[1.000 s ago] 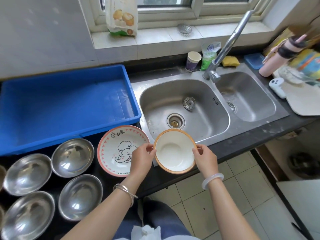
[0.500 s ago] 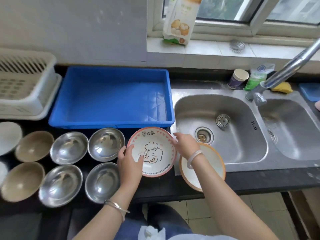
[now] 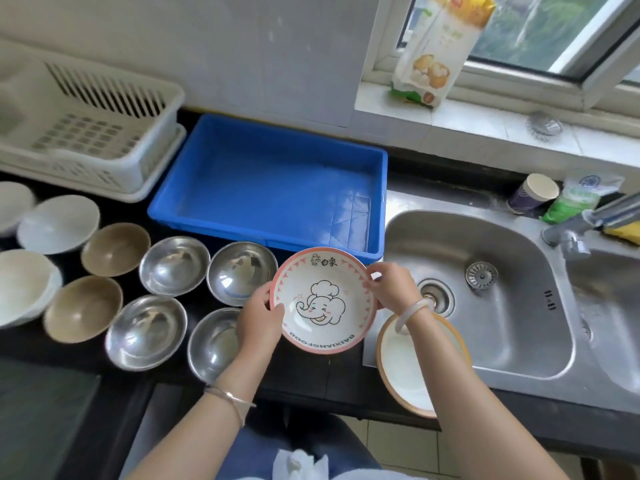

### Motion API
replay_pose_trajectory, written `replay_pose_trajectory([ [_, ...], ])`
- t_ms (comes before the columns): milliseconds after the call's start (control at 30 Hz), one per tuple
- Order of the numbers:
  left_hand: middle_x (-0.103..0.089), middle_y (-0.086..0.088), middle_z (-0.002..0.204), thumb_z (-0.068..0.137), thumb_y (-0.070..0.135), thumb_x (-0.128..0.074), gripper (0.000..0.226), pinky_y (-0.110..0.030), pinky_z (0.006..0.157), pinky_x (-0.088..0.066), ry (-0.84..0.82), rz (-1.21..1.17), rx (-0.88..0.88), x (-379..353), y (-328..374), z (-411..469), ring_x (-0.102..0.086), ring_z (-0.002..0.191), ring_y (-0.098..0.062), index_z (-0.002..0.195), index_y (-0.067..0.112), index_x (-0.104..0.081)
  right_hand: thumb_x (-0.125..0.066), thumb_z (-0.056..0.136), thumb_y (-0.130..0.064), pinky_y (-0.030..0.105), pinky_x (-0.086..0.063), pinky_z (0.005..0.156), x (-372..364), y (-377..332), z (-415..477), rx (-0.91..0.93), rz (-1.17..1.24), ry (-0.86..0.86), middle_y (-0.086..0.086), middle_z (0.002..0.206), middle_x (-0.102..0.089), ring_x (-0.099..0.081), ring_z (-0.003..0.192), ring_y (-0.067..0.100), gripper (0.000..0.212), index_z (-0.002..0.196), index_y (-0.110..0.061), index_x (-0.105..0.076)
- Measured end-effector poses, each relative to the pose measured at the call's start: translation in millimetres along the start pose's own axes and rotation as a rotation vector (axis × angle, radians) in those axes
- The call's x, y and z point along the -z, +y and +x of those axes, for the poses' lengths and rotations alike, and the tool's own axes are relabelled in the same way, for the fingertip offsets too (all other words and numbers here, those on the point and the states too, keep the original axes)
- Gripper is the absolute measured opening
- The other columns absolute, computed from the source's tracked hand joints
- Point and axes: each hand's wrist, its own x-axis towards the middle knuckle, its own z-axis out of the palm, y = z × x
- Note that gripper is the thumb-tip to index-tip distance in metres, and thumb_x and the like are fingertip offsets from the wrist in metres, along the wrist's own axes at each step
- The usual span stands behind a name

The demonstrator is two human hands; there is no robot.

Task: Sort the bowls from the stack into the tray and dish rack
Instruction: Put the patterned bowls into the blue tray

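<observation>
now the orange-rimmed bowl (image 3: 408, 372) lies let go at the sink (image 3: 485, 341) edge. the left hand (image 3: 258, 318) and right hand (image 3: 391, 287) have moved to clamp opposite rims of the elephant bowl (image 3: 323, 301). it is held just before the blue tray (image 3: 270, 188), probably its destination.

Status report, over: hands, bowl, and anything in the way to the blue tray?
Left hand and right hand grip elephant bowl by its rim. Blue tray right behind it, path open. Orange-rimmed bowl under right forearm.
</observation>
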Motion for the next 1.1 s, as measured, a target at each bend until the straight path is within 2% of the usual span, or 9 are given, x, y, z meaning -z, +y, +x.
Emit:
replay_pose_trajectory([
  [167, -0.065, 0.011, 0.097, 0.082, 0.007, -0.058, 0.030, -0.043, 0.081, -0.055, 0.070, -0.112, 0.012, 30, 22, 19, -0.065, 0.092, -0.017, 0.104, 0.027, -0.062, -0.061, 0.086, -0.007, 0.038, -0.061, 0.058, 19, -33, -4, 0.050, 0.156, 0.003, 0.012, 0.084, -0.071, -0.072, 0.067, 0.026, 0.012, 0.088, -0.018, -0.065],
  [367, -0.069, 0.001, 0.089, 0.081, 0.006, -0.063, 0.016, -0.028, 0.069, -0.053, 0.099, -0.242, -0.022, 70, 57, 66, -0.066, 0.085, -0.016, 0.087, 0.021, -0.062, -0.062, 0.083, -0.002, 0.032, -0.060, 0.052, 22, -85, 26, 0.036, 0.335, 0.027, 0.007, 0.071, -0.069, -0.070, 0.054, 0.020, 0.014, 0.093, -0.011, -0.067],
  [533, -0.069, -0.011, 0.102, 0.085, 0.011, -0.060, 0.018, -0.039, 0.085, -0.054, 0.085, -0.349, -0.012, 95, 75, 129, -0.066, 0.093, -0.024, 0.103, 0.010, -0.064, -0.060, 0.084, 0.001, 0.026, -0.057, 0.047, 1, -129, 73, -0.028, 0.500, 0.007, 0.011, 0.072, -0.068, -0.068, 0.047, 0.016, 0.022, 0.104, -0.005, -0.066],
  [633, -0.067, -0.007, 0.096, 0.089, 0.010, -0.054, 0.023, -0.040, 0.081, -0.053, 0.065, -0.395, 0.034, 103, 78, 167, -0.063, 0.084, -0.022, 0.109, 0.008, -0.063, -0.058, 0.083, 0.003, 0.027, -0.057, 0.047, -21, -151, 103, -0.079, 0.577, 0.009, 0.012, 0.072, -0.066, -0.067, 0.048, 0.017, 0.025, 0.106, -0.003, -0.064],
  [800, -0.062, -0.005, 0.085, 0.088, 0.006, -0.045, 0.023, -0.043, 0.079, -0.051, 0.099, -0.322, 0.075, 111, 74, 223, -0.055, 0.084, -0.024, 0.080, 0.022, -0.059, -0.057, 0.084, 0.002, 0.028, -0.057, 0.047, -58, -178, 146, -0.136, 0.651, 0.030, 0.012, 0.071, -0.064, -0.065, 0.046, 0.016, 0.026, 0.110, 0.000, -0.063],
  [867, -0.062, 0.000, 0.082, 0.089, 0.007, -0.042, 0.030, -0.036, 0.071, -0.048, 0.106, -0.307, 0.072, 112, 73, 239, -0.054, 0.084, -0.022, 0.073, 0.028, -0.058, -0.058, 0.085, 0.001, 0.027, -0.056, 0.045, -68, -186, 158, -0.147, 0.669, 0.052, 0.012, 0.073, -0.064, -0.065, 0.046, 0.015, 0.027, 0.111, -0.001, -0.062],
  [967, -0.067, -0.003, 0.098, 0.091, 0.011, -0.041, 0.028, -0.034, 0.074, -0.049, 0.068, -0.309, 0.083, 112, 70, 257, -0.056, 0.087, -0.020, 0.094, 0.024, -0.067, -0.059, 0.087, -0.001, 0.027, -0.056, 0.045, -79, -195, 174, -0.171, 0.691, 0.050, 0.012, 0.076, -0.066, -0.067, 0.052, 0.018, 0.026, 0.113, -0.002, -0.061],
  [1033, -0.066, -0.008, 0.113, 0.092, 0.011, -0.040, 0.032, -0.039, 0.087, -0.050, 0.056, -0.320, 0.110, 112, 67, 267, -0.060, 0.099, -0.026, 0.114, 0.018, -0.063, -0.058, 0.088, -0.001, 0.026, -0.056, 0.044, -83, -199, 181, -0.186, 0.695, 0.042, 0.009, 0.074, -0.066, -0.067, 0.052, 0.017, 0.025, 0.113, -0.003, -0.060],
  [1100, -0.064, -0.008, 0.116, 0.092, 0.008, -0.039, 0.036, -0.035, 0.085, -0.048, 0.042, -0.344, 0.120, 111, 64, 276, -0.058, 0.108, -0.027, 0.120, 0.017, -0.060, -0.057, 0.089, -0.002, 0.026, -0.057, 0.045, -87, -201, 186, -0.203, 0.697, 0.034, 0.008, 0.076, -0.066, -0.068, 0.056, 0.018, 0.024, 0.113, -0.004, -0.060],
])
